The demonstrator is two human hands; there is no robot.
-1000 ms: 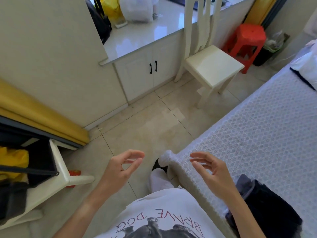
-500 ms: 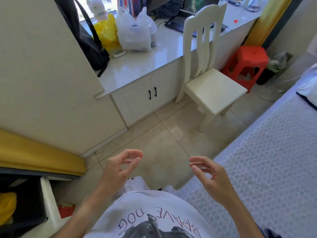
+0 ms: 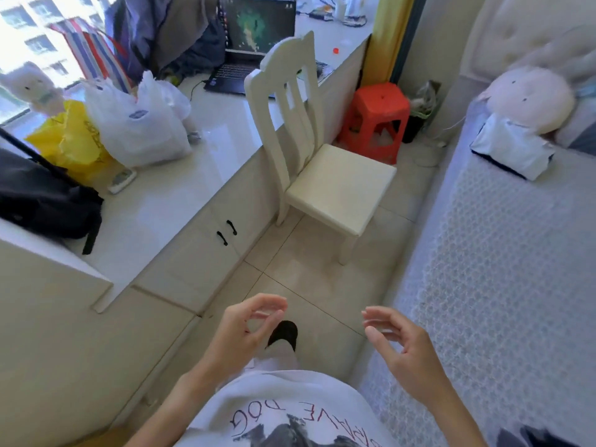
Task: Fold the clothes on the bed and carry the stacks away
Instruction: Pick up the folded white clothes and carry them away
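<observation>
Pale floor tiles (image 3: 309, 279) fill a narrow aisle between a long white desk (image 3: 180, 188) on the left and a bed (image 3: 503, 269) with a textured white cover on the right. Nearest the camera is the person's white printed T-shirt (image 3: 283, 411), and below it one leg with a dark sock (image 3: 283, 332) on the tiles. Both hands are raised side by side over the aisle, palms facing each other, well apart. The left hand (image 3: 242, 333) has loosely curled fingers, its grip holding nothing. The right hand (image 3: 403, 346) hovers just beside the bed's edge, fingers loosely bent, its grip also holding nothing. At the bottom right corner a scrap of dark cloth (image 3: 529, 438) lies on the bed, mostly cut off by the frame.

Farther along, a cream chair (image 3: 335, 188) stands in the aisle with its back against the desk. Cupboard doors with two black handles (image 3: 226, 233) sit under the desk. On the desk lie a black bag (image 3: 42, 201), a yellow bag (image 3: 71, 143), a white plastic bag (image 3: 138, 130), a plush toy (image 3: 32, 85) and, farther back, an open laptop (image 3: 254, 43). Beyond the chair is a red stool (image 3: 375, 121). Near the head of the bed lies a folded white garment (image 3: 512, 150) with a dark trim, touching a round white plush (image 3: 529, 101).
</observation>
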